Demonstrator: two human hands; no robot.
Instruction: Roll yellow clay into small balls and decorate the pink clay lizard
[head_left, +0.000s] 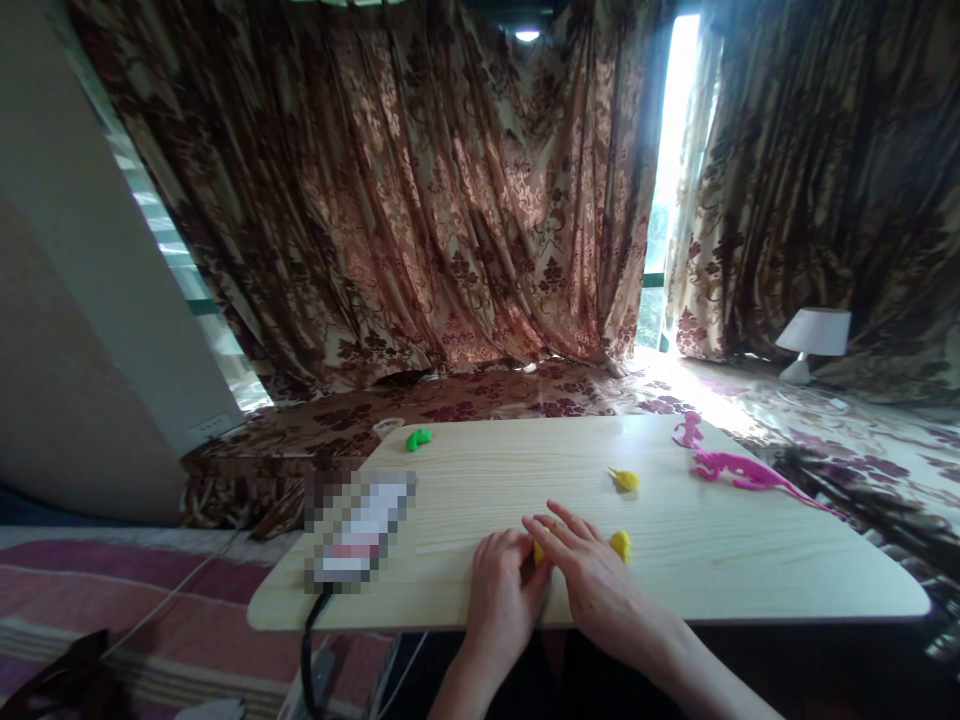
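A small yellow lump that looks like modelling clay (538, 553) shows between my two hands, low over the near part of the table; most of it is hidden by fingers. My left hand (501, 580) is closed around the lump's left side, its fingers curled. Stretched across the top is my right hand (581, 560), fingers straight and slightly apart, against the lump. Just right of it lies another yellow piece (620, 545), partly covered by that hand. Farther back rests a third yellow piece (625, 480) with a thin pointed end.
The pale wooden table (465, 490) carries a green piece (418, 439) at the back left and a power strip (364, 525), blurred out, with a black cable (307, 650). Two pink figures, a small one (688, 430) and a long-tailed one (739, 470), are at the right. A lamp (814, 340) stands behind.
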